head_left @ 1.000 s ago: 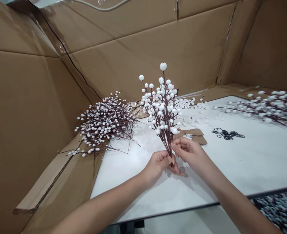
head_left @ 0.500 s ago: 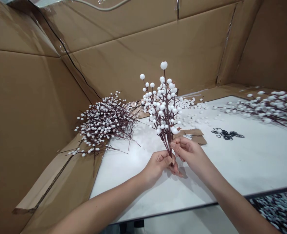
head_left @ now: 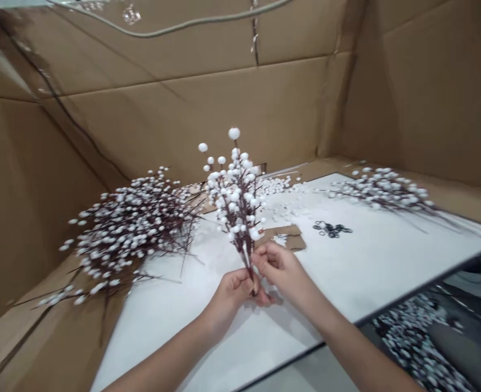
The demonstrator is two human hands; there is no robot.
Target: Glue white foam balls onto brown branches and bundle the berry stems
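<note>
I hold an upright bunch of dark twigs with white berries (head_left: 235,190) over a white table (head_left: 387,272). My left hand (head_left: 229,293) is closed round the bottom of the stems. Just to its right, my right hand (head_left: 277,265) pinches the same stems a little higher, fingers pressed together. Both hands sit near the table's middle front.
A big heap of berry twigs (head_left: 130,223) lies at the left, half on cardboard. Another bunch (head_left: 381,188) lies at the far right. Black rubber rings (head_left: 332,229), a cardboard scrap (head_left: 291,237) and loose white balls (head_left: 283,190) lie behind. Cardboard walls (head_left: 232,103) surround the table.
The view has swung to the right and tilted, so everything sits further left in the picture. Both hands keep the same hold on the stems.
</note>
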